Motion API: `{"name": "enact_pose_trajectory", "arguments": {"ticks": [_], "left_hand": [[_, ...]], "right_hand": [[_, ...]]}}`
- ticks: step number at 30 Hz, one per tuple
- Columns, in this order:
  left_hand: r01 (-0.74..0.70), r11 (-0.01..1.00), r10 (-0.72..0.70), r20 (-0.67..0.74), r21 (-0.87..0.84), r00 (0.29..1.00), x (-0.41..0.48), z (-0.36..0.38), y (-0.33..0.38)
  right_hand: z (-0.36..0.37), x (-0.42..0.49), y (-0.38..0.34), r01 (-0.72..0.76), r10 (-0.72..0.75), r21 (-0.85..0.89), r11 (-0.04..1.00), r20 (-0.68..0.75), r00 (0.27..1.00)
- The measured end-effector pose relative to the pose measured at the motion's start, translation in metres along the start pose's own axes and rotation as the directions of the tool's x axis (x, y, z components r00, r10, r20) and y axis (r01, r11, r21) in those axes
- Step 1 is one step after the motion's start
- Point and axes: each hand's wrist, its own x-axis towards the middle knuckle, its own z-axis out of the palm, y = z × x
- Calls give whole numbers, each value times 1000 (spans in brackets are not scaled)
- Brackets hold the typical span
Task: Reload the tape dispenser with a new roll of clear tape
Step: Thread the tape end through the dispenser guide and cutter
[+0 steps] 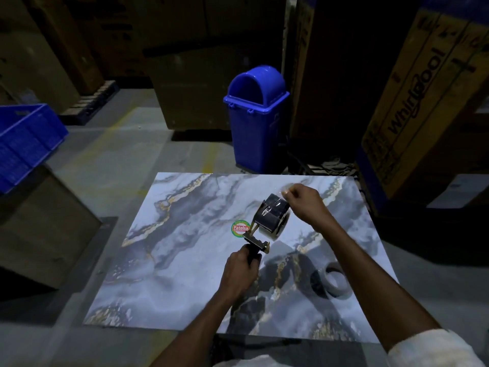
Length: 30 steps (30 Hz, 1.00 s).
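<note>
- Black plastic handle of the tape dispenser (255,242) sits in the left hand (242,271), whose fingers are curled fully round it, holding the tool over the marble-patterned table (185,234).
- The right hand (304,205) is closed in a pinch, thumb and forefinger on what looks like the free end of the film, just beyond the roll of clear tape (272,219) seated in the dispenser.
- The film will likely be light, limp and sticky, and prone to folding onto itself, so it is best held by its very tip and kept taut.
- The dispenser looks stiff, and its handle seems the safe place to hold it.
- Another tape ring (332,283) lies on the table near the right forearm, and a blue bin (256,123) stands beyond.
</note>
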Motion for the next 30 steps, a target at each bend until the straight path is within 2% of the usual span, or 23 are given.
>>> {"name": "enact_pose_trajectory", "arguments": {"ticks": [5, 12, 15, 19, 22, 30], "left_hand": [[47, 998, -47, 1, -34, 999, -4, 1, 4], [79, 995, -79, 13, -53, 997, -2, -6, 7], [87, 995, -87, 12, -53, 996, -1, -8, 12], [117, 992, -116, 30, -48, 993, 1, -11, 13], [142, 989, -139, 52, -49, 989, 2, -12, 16], [169, 985, -166, 69, -38, 984, 4, -13, 19]], "right_hand": [[10, 12, 11, -137, 127, 222, 965, 59, 990], [13, 11, 8, -129, 92, 460, 878, 101, 991], [11, 14, 9, -113, 43, 481, 869, 155, 987], [4, 20, 10, -151, 5, 464, 873, 301, 954], [1, 26, 12, -243, 61, 454, 857, 379, 923], [10, 36, 7, -430, 225, 558, 710, 399, 889]]}}
